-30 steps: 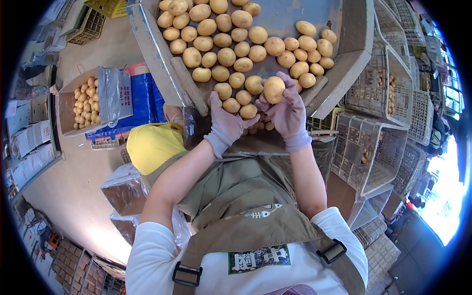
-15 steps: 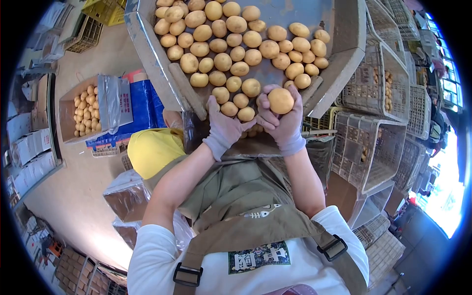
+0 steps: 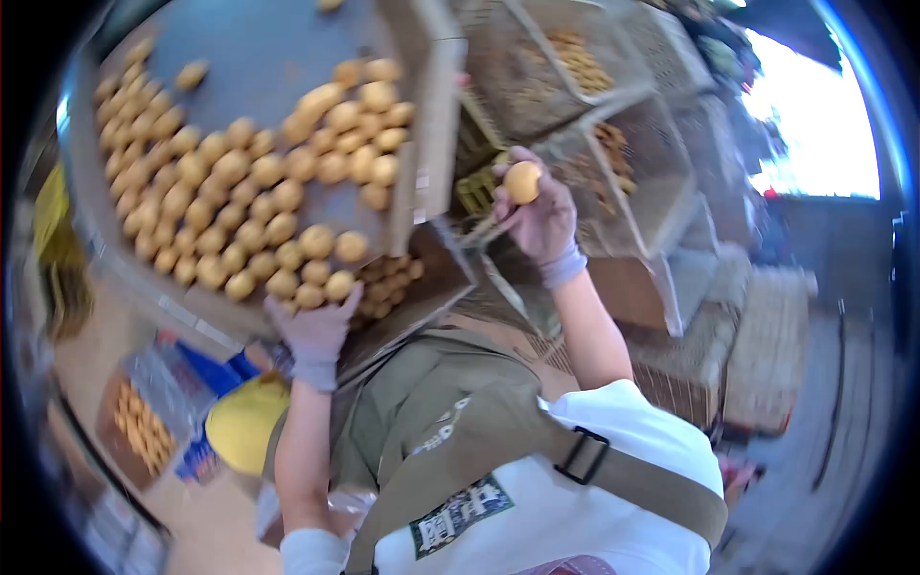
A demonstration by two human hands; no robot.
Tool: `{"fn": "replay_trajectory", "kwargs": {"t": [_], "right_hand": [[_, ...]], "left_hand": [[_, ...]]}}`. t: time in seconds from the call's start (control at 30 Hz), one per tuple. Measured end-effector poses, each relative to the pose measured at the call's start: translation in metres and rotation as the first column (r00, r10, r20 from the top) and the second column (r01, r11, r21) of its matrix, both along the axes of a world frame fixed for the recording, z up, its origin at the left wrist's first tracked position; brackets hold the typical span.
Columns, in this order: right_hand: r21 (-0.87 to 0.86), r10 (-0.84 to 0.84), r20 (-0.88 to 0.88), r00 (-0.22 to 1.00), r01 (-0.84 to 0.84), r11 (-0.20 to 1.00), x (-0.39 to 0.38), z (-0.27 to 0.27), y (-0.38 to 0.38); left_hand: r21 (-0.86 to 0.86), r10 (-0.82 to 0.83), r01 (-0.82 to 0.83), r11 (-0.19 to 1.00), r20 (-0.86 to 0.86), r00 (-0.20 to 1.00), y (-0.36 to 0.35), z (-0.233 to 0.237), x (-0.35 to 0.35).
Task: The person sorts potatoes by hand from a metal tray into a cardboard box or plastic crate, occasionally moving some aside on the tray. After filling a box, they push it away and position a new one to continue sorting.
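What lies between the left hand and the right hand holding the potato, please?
Head view: between the left hand and the right hand gripping a potato lies a brown box holding small potatoes.

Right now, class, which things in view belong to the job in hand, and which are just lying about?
Job in hand: right hand, grip shut on potato; left hand, open against potato pile; tray; wire basket.
Lying about: potato box on floor; yellow object.

Right hand [image 3: 542, 218] gone from tray [image 3: 426, 125] — potato [image 3: 522, 182] carried (rightward), beside baskets [image 3: 637, 192]
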State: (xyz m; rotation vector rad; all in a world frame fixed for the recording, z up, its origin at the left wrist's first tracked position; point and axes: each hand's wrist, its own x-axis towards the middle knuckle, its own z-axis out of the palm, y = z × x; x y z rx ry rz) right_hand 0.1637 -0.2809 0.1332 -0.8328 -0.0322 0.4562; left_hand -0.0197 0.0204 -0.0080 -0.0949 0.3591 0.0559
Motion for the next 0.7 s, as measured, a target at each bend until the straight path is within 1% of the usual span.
{"fn": "replay_trajectory", "kwargs": {"t": [0.03,0.07,0.1,0.13,0.17,0.2,0.23,0.3,0.33,0.37,0.4,0.43,0.47,0.5,0.53,0.57,0.6,0.63,0.67,0.7], "right_hand": [[-0.063,-0.148,0.084,0.985,0.154,0.986,0.008,0.005,-0.048],[0.040,-0.371,-0.014,0.929,0.371,0.928,0.015,0.016,-0.099],[0.057,-0.621,0.097,0.778,0.618,0.784,0.022,0.032,-0.145],[0.088,-0.782,0.144,0.607,0.779,0.621,0.021,0.043,-0.202],[0.117,-0.838,0.157,0.523,0.832,0.542,0.015,0.044,-0.224],[0.144,-0.884,0.170,0.435,0.877,0.459,0.009,0.045,-0.245],[0.161,-0.865,0.171,0.472,0.853,0.497,0.008,0.045,-0.249],[0.017,-0.823,0.164,0.544,0.833,0.554,0.011,0.046,-0.223],[-0.142,-0.800,0.144,0.582,0.813,0.565,0.017,0.042,-0.178],[-0.133,-0.624,0.096,0.776,0.631,0.764,0.019,0.020,-0.160],[-0.242,-0.605,0.009,0.796,0.589,0.771,0.019,0.010,-0.117],[-0.356,-0.512,0.067,0.856,0.500,0.789,0.009,0.009,-0.067],[-0.483,-0.344,0.182,0.921,0.388,0.785,0.002,0.004,-0.034],[-0.595,-0.135,0.271,0.953,0.275,0.755,-0.004,-0.003,0.000],[-0.712,0.092,0.412,0.906,0.257,0.653,-0.018,-0.009,0.029],[-0.788,0.328,0.516,0.791,0.289,0.544,-0.029,-0.009,0.054],[-0.749,0.651,0.648,0.395,0.486,0.451,-0.030,0.005,0.076],[-0.742,0.783,0.585,0.212,0.530,0.411,-0.035,0.014,0.098],[-0.769,0.791,0.581,0.191,0.447,0.457,-0.043,0.008,0.112],[-0.790,0.799,0.575,0.173,0.371,0.488,-0.052,0.003,0.124]], "left_hand": [[0.010,-0.038,0.039,0.999,-0.122,0.992,0.001,0.012,0.004],[0.011,-0.075,0.080,0.997,-0.240,0.968,0.002,0.024,0.008],[0.006,-0.064,0.070,0.997,-0.344,0.937,-0.002,0.044,0.012],[0.051,-0.073,0.092,0.994,-0.299,0.951,-0.002,0.035,0.010],[0.101,-0.077,0.106,0.989,-0.257,0.963,0.001,0.024,0.008],[0.088,-0.075,0.102,0.991,-0.266,0.961,0.001,0.023,0.007],[0.072,-0.066,0.088,0.993,-0.272,0.960,0.000,0.023,0.009],[0.045,-0.064,0.081,0.996,-0.288,0.955,-0.004,0.024,0.010],[0.039,-0.068,0.083,0.996,-0.298,0.952,-0.005,0.026,0.012],[0.025,-0.064,0.076,0.997,-0.325,0.944,-0.005,0.028,0.013],[0.012,-0.059,0.068,0.998,-0.352,0.934,-0.004,0.029,0.014],[0.196,-0.048,0.088,0.977,-0.200,0.979,-0.002,0.020,0.012],[0.138,-0.010,0.053,0.989,-0.294,0.956,-0.008,0.036,0.016],[0.110,-0.005,0.039,0.993,-0.293,0.956,-0.009,0.032,0.016],[0.091,0.004,0.023,0.996,-0.286,0.958,-0.010,0.029,0.014],[0.078,0.012,0.009,0.997,-0.267,0.964,-0.009,0.024,0.010],[0.073,0.020,-0.003,0.997,-0.241,0.970,-0.009,0.019,0.006],[0.075,0.032,-0.016,0.997,-0.213,0.976,-0.009,0.015,0.002],[0.094,0.051,-0.034,0.995,-0.178,0.983,-0.011,0.009,-0.001],[0.019,0.028,-0.024,1.000,-0.250,0.968,-0.009,0.021,0.000]]}}
